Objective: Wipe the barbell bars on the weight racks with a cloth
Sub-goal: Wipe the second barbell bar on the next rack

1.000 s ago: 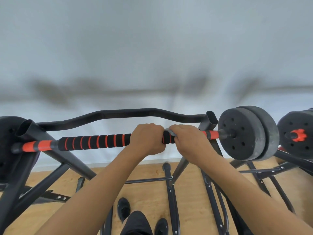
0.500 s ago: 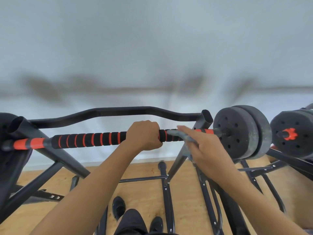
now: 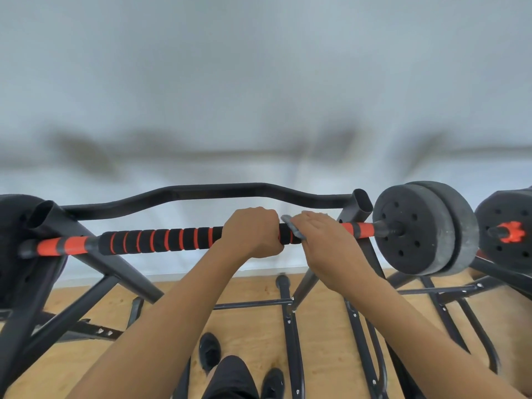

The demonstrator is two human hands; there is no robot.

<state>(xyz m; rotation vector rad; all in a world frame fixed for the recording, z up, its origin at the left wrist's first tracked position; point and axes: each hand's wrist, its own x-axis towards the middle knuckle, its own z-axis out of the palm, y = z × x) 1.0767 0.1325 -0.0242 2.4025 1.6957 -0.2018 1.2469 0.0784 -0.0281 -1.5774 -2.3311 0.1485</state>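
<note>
A barbell bar (image 3: 161,239) with black foam and orange rings lies across a black rack (image 3: 359,203). My left hand (image 3: 250,231) grips the bar near its middle, fingers curled over the top. Just to its right, my right hand (image 3: 325,243) holds a small grey cloth (image 3: 290,226) against the bar, fingers reaching over it. Black weight plates (image 3: 423,228) sit on the bar's right end; the left plates (image 3: 11,226) are partly cut off by the frame edge.
A curved black crossbar (image 3: 218,191) runs behind the bar. Another weighted bar with an orange collar (image 3: 511,231) sits at far right. Black rack legs (image 3: 290,326) spread over the wooden floor (image 3: 250,321). My black shoes (image 3: 210,352) stand below. A white wall lies behind.
My right hand slid out along the bar to the right with the cloth, then came back left beside my left hand. My left hand kept its grip.
</note>
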